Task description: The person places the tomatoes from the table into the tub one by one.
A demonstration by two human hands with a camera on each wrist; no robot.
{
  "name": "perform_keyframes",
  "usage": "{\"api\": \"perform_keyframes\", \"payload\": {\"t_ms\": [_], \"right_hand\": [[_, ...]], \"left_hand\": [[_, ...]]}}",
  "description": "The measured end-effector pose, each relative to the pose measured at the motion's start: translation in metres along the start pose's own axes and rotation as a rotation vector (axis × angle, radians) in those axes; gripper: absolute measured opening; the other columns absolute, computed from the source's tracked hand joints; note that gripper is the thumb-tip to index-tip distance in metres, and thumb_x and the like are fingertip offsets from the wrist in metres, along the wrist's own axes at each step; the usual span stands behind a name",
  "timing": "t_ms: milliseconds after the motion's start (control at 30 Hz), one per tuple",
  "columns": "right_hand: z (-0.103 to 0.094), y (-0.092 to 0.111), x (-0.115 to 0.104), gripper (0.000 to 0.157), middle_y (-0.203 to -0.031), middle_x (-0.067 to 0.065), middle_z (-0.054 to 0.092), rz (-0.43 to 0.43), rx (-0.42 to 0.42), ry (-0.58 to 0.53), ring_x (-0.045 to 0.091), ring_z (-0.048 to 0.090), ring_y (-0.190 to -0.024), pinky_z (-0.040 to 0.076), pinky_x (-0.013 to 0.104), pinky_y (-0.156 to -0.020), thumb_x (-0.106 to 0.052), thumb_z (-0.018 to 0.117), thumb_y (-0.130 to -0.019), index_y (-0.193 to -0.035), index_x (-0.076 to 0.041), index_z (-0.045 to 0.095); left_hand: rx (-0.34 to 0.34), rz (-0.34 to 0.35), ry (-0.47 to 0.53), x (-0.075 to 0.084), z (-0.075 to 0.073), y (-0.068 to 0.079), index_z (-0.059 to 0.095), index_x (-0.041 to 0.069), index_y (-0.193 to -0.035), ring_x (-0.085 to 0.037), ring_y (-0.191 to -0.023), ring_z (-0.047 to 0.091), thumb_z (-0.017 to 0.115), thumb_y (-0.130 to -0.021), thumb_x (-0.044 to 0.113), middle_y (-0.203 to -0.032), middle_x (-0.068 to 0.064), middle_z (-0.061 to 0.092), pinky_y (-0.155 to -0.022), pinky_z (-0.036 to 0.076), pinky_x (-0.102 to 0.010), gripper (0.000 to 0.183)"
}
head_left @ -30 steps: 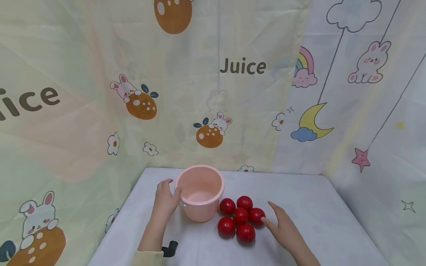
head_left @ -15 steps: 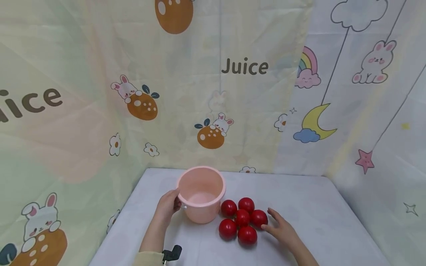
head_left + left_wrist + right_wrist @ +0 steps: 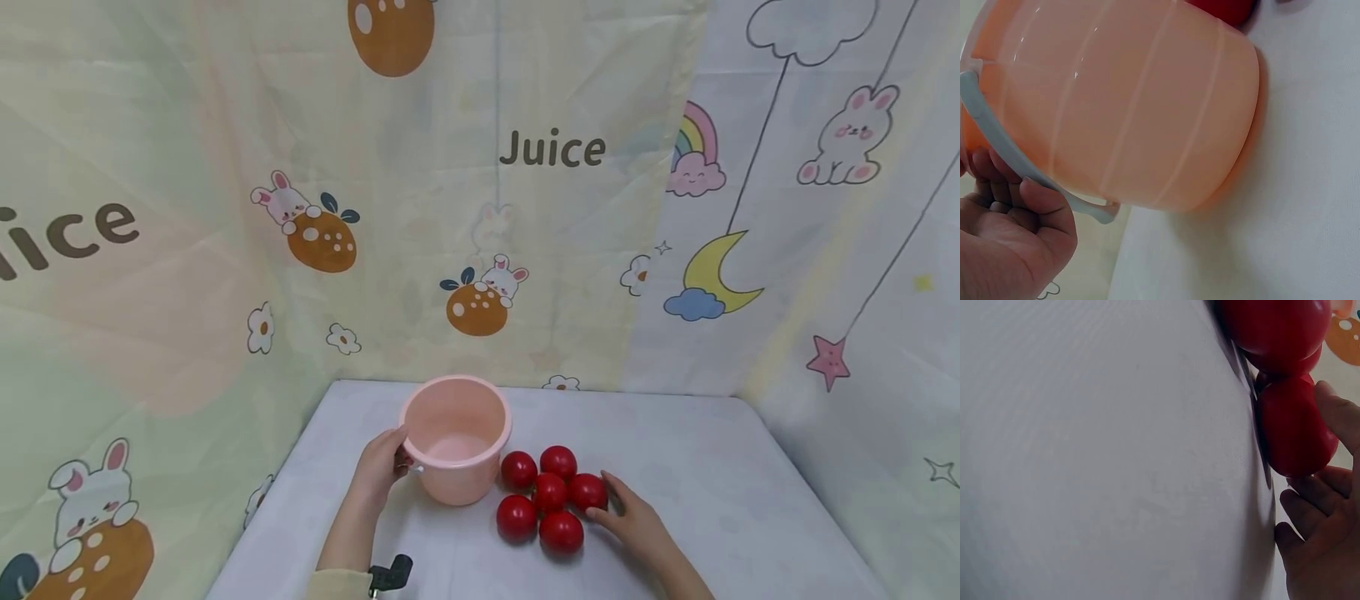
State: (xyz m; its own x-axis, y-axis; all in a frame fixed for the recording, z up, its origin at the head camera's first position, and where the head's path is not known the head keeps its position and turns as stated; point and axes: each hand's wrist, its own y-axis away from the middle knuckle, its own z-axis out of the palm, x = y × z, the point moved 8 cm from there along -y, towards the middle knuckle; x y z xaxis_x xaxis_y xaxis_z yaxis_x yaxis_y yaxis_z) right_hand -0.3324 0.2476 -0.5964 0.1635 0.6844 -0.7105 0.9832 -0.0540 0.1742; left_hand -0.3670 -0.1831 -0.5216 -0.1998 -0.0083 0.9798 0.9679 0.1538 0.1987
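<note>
My left hand grips the left rim of a pink plastic bucket. In the left wrist view, curled fingers reach inside the rim, beside the pale handle hanging against the wall. Several glossy red balls, like apples in shape, lie clustered right of the bucket. My right hand is at the rightmost red ball, thumb at its near side and index finger at its far side. In the right wrist view, the thumb overlaps this ball, and bent fingers lie right against its other side.
A white-covered table carries everything. Printed cloth curtains enclose its back and sides. Another red ball sits nearest the front of the cluster, and one more lies close against the bucket. A black strap mount is on the left wrist.
My left hand's raised fingers have come down and curled onto the bucket rim. My right hand has moved in closer around the rightmost red ball. The bucket and balls stay put.
</note>
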Motion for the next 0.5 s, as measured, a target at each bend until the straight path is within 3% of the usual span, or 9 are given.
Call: {"api": "perform_keyframes", "payload": {"t_ms": [233,500], "right_hand": [[0.0015,-0.0030,0.0040,0.094,-0.145,0.018,0.051,0.010,0.016,-0.010,0.044,0.041,-0.137,0.042,0.063,-0.101,-0.062,0.077,-0.071,-0.146,-0.016,0.046],[0.0003,-0.0086,0.0049,0.092,-0.141,0.017,0.056,-0.003,0.032,-0.019,0.043,0.046,-0.134,0.046,0.058,-0.099,-0.063,0.078,-0.068,-0.142,-0.015,0.051]], "left_hand": [[-0.007,-0.003,-0.006,-0.0022,0.0020,0.0011,0.063,0.006,-0.099,-0.019,-0.081,0.057,0.051,-0.101,0.042,-0.081,-0.002,0.062,-0.073,0.047,-0.031,0.038],[0.009,0.008,-0.028,0.0001,0.0006,0.0027,0.063,0.004,-0.106,-0.019,-0.082,0.058,0.049,-0.101,0.045,-0.083,-0.003,0.063,-0.074,0.047,-0.031,0.043]]}}
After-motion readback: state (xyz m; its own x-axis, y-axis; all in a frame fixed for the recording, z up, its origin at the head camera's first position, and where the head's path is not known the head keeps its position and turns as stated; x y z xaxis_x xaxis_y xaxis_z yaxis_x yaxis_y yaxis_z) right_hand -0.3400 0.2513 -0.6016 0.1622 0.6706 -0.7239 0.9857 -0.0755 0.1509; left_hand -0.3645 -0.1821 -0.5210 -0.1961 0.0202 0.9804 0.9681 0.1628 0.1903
